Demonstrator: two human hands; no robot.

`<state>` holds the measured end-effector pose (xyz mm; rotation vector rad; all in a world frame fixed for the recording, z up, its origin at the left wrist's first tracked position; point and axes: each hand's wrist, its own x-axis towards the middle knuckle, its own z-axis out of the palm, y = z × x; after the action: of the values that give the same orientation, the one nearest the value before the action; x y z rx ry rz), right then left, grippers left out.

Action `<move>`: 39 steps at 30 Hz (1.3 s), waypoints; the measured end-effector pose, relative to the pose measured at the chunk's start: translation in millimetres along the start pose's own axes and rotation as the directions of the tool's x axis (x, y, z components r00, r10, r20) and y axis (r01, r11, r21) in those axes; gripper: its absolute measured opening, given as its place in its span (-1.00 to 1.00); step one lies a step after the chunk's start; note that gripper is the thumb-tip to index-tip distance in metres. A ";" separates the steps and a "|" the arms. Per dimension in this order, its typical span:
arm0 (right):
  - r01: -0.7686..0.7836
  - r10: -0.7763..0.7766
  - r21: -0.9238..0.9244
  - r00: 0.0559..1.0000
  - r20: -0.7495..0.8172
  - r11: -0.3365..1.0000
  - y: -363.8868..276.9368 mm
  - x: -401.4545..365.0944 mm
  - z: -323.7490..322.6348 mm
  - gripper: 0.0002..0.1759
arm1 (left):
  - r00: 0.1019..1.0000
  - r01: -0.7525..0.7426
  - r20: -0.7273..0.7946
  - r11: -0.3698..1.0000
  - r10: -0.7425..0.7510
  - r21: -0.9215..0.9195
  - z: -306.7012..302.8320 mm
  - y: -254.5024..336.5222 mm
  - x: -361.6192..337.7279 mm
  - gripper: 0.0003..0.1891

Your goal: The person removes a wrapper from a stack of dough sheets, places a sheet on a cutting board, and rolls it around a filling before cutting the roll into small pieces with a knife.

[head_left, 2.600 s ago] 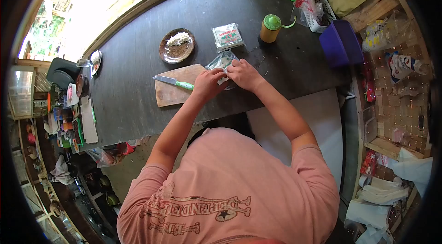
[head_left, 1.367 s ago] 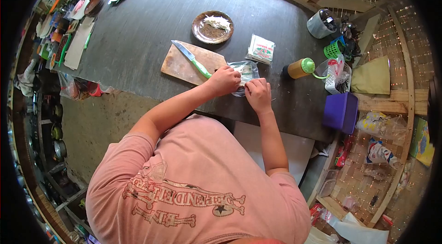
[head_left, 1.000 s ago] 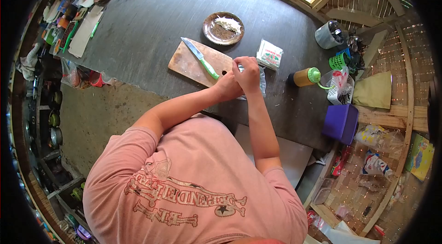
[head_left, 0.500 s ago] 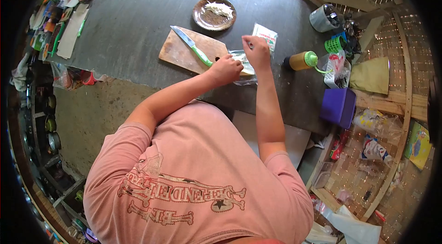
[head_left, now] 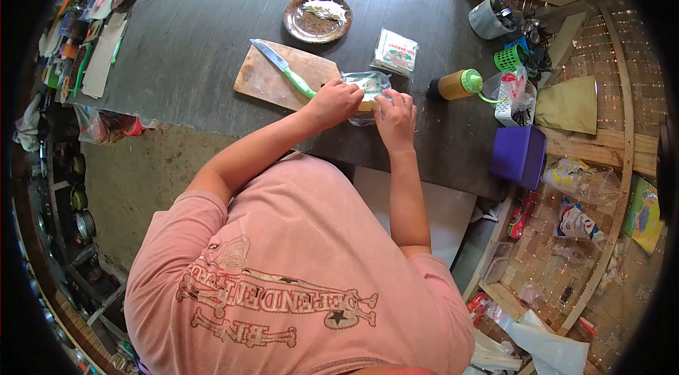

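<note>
A clear plastic packet (head_left: 372, 81) with green print lies over the right end of a wooden cutting board (head_left: 265, 84). My left hand (head_left: 335, 102) is closed on the packet's left edge. On its near right edge, the bent fingers of my right hand (head_left: 397, 117) pinch the plastic. Left of my hands, a knife (head_left: 284, 68) with a green handle rests across the board. Beyond them sits a brown plate (head_left: 303, 27) holding shredded white food (head_left: 326, 9). A second printed packet (head_left: 395, 52), white with red and green, lies flat to the right of the plate.
A squeeze bottle (head_left: 456, 84) with a green cap lies right of my hands. Past it stand a utensil pot (head_left: 491, 18), a green basket (head_left: 511, 58), a white basket (head_left: 507, 114) and a purple container (head_left: 518, 156). Cardboard (head_left: 105, 56) lies at the table's left end.
My right hand has come down from above the packet to its near right edge and now grips it. My left hand stays on the packet. The whole view has shifted slightly.
</note>
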<state>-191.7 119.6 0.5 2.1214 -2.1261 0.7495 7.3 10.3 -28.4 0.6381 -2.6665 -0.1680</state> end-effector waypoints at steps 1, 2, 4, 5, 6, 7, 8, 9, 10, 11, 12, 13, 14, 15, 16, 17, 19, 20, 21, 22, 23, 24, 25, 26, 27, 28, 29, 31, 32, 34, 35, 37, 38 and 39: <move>-0.011 0.011 -0.017 1.000 -0.018 1.000 -1.1 1.2 1.0 -0.80 | 1.000 0.007 0.014 1.000 -0.006 -0.014 -0.9 0.1 0.0 -0.89; -0.011 0.011 -0.017 1.000 -0.022 1.000 -0.8 2.0 1.1 -0.80 | 1.000 0.015 0.026 1.000 -0.014 -0.028 -1.7 -0.2 0.6 -0.88; 0.014 -0.014 -0.048 1.000 0.006 0.999 1.4 3.2 2.4 -0.81 | 1.000 0.013 0.025 0.999 -0.012 -0.029 -2.5 -2.0 0.3 -0.89; 0.017 -0.016 -0.047 1.000 0.006 0.999 2.2 3.6 3.3 -0.81 | 1.000 0.013 0.025 0.999 -0.012 -0.035 -2.8 -2.6 -0.5 -0.89; 0.031 -0.031 -0.085 0.999 -0.009 0.996 2.7 5.2 4.1 -0.82 | 1.000 0.014 0.023 0.999 -0.013 -0.032 -2.7 -4.3 -0.8 -0.89; 0.043 -0.046 -0.123 0.999 -0.023 0.991 3.1 6.1 4.8 -0.82 | 1.000 0.015 0.019 0.999 -0.014 -0.046 -2.5 -5.5 -1.4 -0.89; 0.043 -0.046 -0.123 0.999 -0.022 0.991 3.4 5.6 4.8 -0.82 | 1.000 0.016 0.016 0.998 -0.015 -0.063 -2.1 -5.7 -2.4 -0.89; 0.056 -0.060 -0.125 0.998 -0.030 0.991 2.5 7.4 2.9 -0.84 | 1.000 0.016 0.013 0.998 -0.016 -0.062 -4.9 -5.5 -2.4 -0.89; 0.069 -0.074 -0.127 0.997 -0.038 0.990 1.7 9.4 1.0 -0.85 | 0.999 0.027 0.028 0.996 -0.024 -0.079 -7.9 -5.1 -3.2 -0.87; 0.071 -0.077 -0.128 0.996 -0.038 0.989 1.1 10.9 -1.1 -0.85 | 0.999 0.037 0.042 0.995 -0.033 -0.097 -10.9 -4.6 -4.3 -0.83; 0.070 -0.077 -0.110 0.995 -0.061 0.991 -2.7 13.1 -6.8 -0.85 | 0.999 0.038 0.041 0.994 -0.034 -0.098 -16.5 -3.3 -5.2 -0.83; 0.068 -0.076 -0.093 0.994 -0.085 0.993 -5.8 14.3 -12.0 -0.86 | 0.998 0.051 0.039 0.992 -0.047 -0.115 -23.8 -1.6 -5.9 -0.79; 0.067 -0.075 -0.094 0.993 -0.086 0.993 -7.6 15.5 -15.5 -0.86 | 0.998 0.063 0.037 0.989 -0.058 -0.130 -28.4 -1.2 -6.0 -0.74; 0.064 -0.071 -0.077 0.994 -0.083 0.995 -9.3 16.4 -18.7 -0.86 | 0.998 0.062 0.036 0.989 -0.057 -0.131 -29.9 -1.4 -6.4 -0.74; 0.063 -0.067 -0.060 0.995 -0.080 0.996 -10.8 17.3 -21.9 -0.86 | 0.997 0.078 0.023 0.989 -0.076 -0.124 -31.0 -1.8 -6.6 -0.73; 0.065 -0.070 -0.061 0.994 -0.080 0.996 -12.0 18.2 -25.6 -0.86 | 0.995 0.095 0.008 0.989 -0.095 -0.116 -32.1 -2.3 -6.2 -0.71; 0.060 -0.061 -0.030 0.996 -0.061 0.998 -14.0 21.7 -33.2 -0.85 | 0.996 0.069 -0.042 0.991 -0.074 -0.118 -35.4 -3.0 -3.8 -0.75; 0.064 -0.065 -0.030 0.996 -0.060 0.998 -15.3 24.7 -37.0 -0.85 | 0.995 0.040 -0.089 0.992 -0.051 -0.122 -37.0 -3.0 -2.7 -0.79; 0.063 -0.062 0.004 0.994 -0.088 0.998 -17.2 27.5 -41.4 -0.85 | 0.994 0.043 -0.091 0.992 -0.054 -0.122 -38.5 -2.0 -2.1 -0.79; 0.062 -0.058 0.038 0.992 -0.115 0.997 -17.7 29.1 -44.0 -0.85 | 0.990 0.043 -0.124 0.984 -0.065 -0.176 -40.0 -0.8 -1.2 -0.82; 0.068 -0.064 0.038 0.991 -0.117 0.997 -16.0 32.5 -44.0 -0.85 | 0.984 0.039 -0.160 0.973 -0.077 -0.226 -41.7 -1.4 1.2 -0.84; 0.038 -0.023 0.116 0.991 -0.129 0.992 -13.9 35.1 -43.7 -0.86 | 0.983 0.042 -0.163 0.974 -0.080 -0.224 -44.5 -1.1 3.9 -0.84; 0.006 0.021 0.195 0.991 -0.135 0.981 -12.3 35.2 -43.9 -0.86 | 0.971 0.072 -0.195 0.948 -0.137 -0.310 -47.2 0.8 5.6 -0.86; 0.007 0.019 0.195 0.991 -0.131 0.981 -10.5 34.1 -44.6 -0.86 | 0.955 0.097 -0.221 0.913 -0.197 -0.396 -49.5 2.5 5.8 -0.87; 0.015 0.021 0.242 0.989 -0.149 0.970 -9.8 36.4 -46.7 -0.87 | 0.953 0.100 -0.225 0.914 -0.201 -0.394 -51.3 3.3 5.3 -0.87; 0.029 0.020 0.288 0.986 -0.168 0.957 -10.0 41.4 -47.2 -0.87 | 0.941 0.152 -0.189 0.851 -0.280 -0.503 -53.5 3.3 4.9 -0.85; 0.040 0.009 0.290 0.986 -0.166 0.956 -11.1 43.3 -48.7 -0.87 | 0.923 0.204 -0.143 0.771 -0.357 -0.603 -56.0 2.7 3.8 -0.83; -0.109 0.173 0.529 0.982 -0.072 0.842 -25.8 43.6 -61.3 -0.87 | 0.901 0.280 -0.052 0.670 -0.430 -0.688 -67.0 -0.1 -1.8 -0.81; -0.109 0.169 0.534 0.983 -0.065 0.838 -29.2 41.7 -59.9 -0.87 | 0.877 0.345 0.049 0.554 -0.478 -0.757 -72.8 -1.6 -6.5 -0.80; -0.196 0.217 0.632 0.975 0.045 0.750 -36.3 44.1 -54.1 -0.85 | 0.866 0.351 0.077 0.493 -0.493 -0.796 -84.6 -6.6 -19.0 -0.80; -0.192 0.212 0.639 0.976 0.046 0.745 -40.8 44.3 -46.5 -0.85 | 0.859 0.350 0.104 0.428 -0.501 -0.833 -90.2 -10.5 -26.6 -0.80; -0.269 0.256 0.767 0.956 0.141 0.582 -52.8 42.1 -24.4 -0.82 | 0.852 0.359 0.111 0.416 -0.512 -0.835 -94.1 -21.9 -46.5 -0.80; -0.312 0.252 0.755 0.947 0.198 0.576 -58.8 41.0 -14.1 -0.79 | 0.829 0.399 0.144 0.389 -0.541 -0.830 -97.0 -27.9 -57.9 -0.80; -0.311 0.247 0.763 0.948 0.202 0.567 -66.2 40.8 -3.1 -0.79 | 0.804 0.436 0.176 0.362 -0.568 -0.824 -99.4 -35.6 -70.1 -0.79</move>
<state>-132.1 86.5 38.0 2.1113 -2.4947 2.0173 119.1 8.3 31.2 1.0241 -1.7659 -1.4366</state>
